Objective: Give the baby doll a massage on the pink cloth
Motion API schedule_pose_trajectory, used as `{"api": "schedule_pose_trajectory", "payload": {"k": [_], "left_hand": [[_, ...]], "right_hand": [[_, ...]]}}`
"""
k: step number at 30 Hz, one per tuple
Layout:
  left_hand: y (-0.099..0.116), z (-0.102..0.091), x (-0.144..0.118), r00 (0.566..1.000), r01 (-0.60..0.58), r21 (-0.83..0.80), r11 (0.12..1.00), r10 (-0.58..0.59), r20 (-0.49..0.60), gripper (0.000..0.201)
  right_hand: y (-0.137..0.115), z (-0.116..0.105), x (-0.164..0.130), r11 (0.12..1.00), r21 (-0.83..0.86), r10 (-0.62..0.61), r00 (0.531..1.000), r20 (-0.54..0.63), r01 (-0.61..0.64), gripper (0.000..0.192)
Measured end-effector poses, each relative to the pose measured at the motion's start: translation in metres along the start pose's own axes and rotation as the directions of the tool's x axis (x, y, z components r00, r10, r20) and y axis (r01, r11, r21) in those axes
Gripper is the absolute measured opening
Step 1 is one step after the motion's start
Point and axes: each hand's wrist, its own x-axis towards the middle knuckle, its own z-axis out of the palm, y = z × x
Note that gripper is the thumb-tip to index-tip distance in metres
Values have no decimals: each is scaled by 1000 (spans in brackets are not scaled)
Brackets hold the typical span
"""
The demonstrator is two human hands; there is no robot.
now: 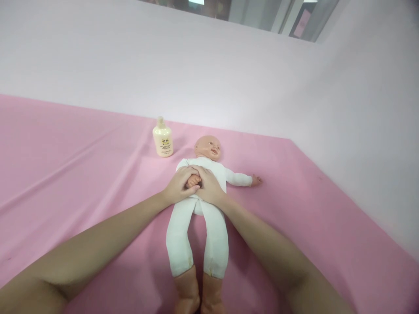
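A baby doll (216,257) in a white cloth suit lies on its back, head away from me and feet toward me. Its small bare hand (194,181) rests over its belly, enclosed between my two hands. My left hand (177,186) wraps round that doll's hand from the left, thumb across the front. From the right, my right hand (212,188) closes round it too, and its fingers meet those of my left hand. The doll's other arm (240,178) stretches out to the right, untouched. Some of my fingertips are hidden.
A pale yellow pump bottle (164,141) with a printed label stands upright left of the doll's head. Pink cloth (98,174) covers the table, with creases on the left. A white wall (163,65) rises behind, with a window (255,15) above.
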Motion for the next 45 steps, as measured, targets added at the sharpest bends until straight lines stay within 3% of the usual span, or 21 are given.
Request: {"api": "schedule_pose_trajectory", "payload": {"k": [13,25,37,45], "left_hand": [[0,-3,0,1000,21,-2,1000,-21,11,34],[2,-5,0,999,-39,13,999,39,-5,30],[4,-6,1,999,30,15,999,-30,24,32],[0,-3,0,1000,5,-4,1000,-5,0,35]], "right_hand": [[-1,-1,0,1000,0,-9,1000,10,9,66],[-2,1,2,1000,1,-7,1000,11,7,65],[-4,0,2,1000,-5,3,1000,19,-3,66],[0,1,1,1000,-3,-2,1000,20,2,66]]}}
